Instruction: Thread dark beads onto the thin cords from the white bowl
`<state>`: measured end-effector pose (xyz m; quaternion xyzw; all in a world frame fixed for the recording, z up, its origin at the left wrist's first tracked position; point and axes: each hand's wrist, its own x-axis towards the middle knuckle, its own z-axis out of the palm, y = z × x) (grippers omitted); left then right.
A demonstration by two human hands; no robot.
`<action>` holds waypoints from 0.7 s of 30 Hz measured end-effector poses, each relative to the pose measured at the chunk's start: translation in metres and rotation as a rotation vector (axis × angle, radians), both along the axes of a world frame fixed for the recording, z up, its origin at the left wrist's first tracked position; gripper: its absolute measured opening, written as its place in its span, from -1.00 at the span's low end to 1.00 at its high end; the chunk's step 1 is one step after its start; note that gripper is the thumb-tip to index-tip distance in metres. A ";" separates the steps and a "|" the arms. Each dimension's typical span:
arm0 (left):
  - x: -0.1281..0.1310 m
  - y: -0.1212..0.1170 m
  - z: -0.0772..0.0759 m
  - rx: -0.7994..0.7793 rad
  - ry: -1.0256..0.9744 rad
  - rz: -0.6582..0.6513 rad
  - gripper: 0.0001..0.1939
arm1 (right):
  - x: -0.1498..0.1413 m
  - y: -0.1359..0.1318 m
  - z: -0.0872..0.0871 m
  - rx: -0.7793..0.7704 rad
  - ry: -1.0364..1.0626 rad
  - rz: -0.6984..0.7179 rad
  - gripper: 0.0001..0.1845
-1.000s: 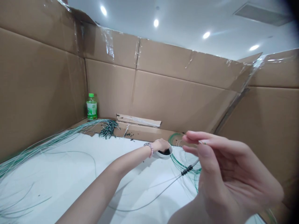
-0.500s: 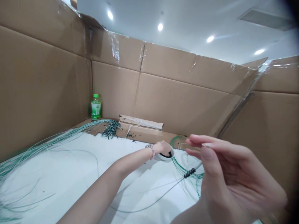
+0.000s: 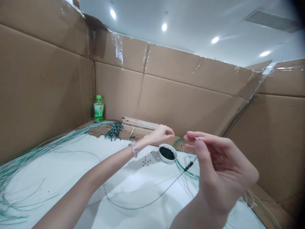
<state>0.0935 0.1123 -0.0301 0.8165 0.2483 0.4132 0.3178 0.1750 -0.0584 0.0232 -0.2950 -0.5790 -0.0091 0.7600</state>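
Right hand (image 3: 221,162) at lower right, pinched on the tip of a thin wire (image 3: 164,190), with black beads (image 3: 189,165) strung on it; left hand (image 3: 160,134) curled above a white bowl (image 3: 168,153) at center (any hold hidden). Main risk: a slackened pinch, letting the wire slip and the beads slide off (loose beads (image 3: 147,160) lying left of the bowl).

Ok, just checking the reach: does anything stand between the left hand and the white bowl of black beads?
Nothing visible does. The left hand is raised just above the white bowl; the beaded wire in the right hand passes to the bowl's right.

The wire's tip (image 3: 196,138) seems hidden; too small to tell.
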 end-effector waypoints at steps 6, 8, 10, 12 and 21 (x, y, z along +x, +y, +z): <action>-0.063 -0.062 0.028 -0.085 -0.535 0.040 -0.57 | -0.010 0.009 -0.004 -0.089 -0.128 0.077 -0.87; -0.075 -0.091 0.032 -0.091 -0.648 -0.008 -0.60 | -0.018 0.008 -0.005 -0.085 -0.163 0.099 -0.86; -0.082 -0.111 0.034 -0.108 -0.761 -0.123 -0.75 | -0.025 0.004 -0.005 -0.078 -0.182 0.109 -0.84; -0.086 -0.121 0.033 -0.109 -0.804 -0.238 -0.89 | -0.032 0.000 -0.007 -0.078 -0.205 0.103 -0.83; -0.092 -0.117 0.034 -0.058 -0.716 -0.319 -0.91 | -0.042 -0.005 -0.013 -0.021 -0.295 0.083 -0.73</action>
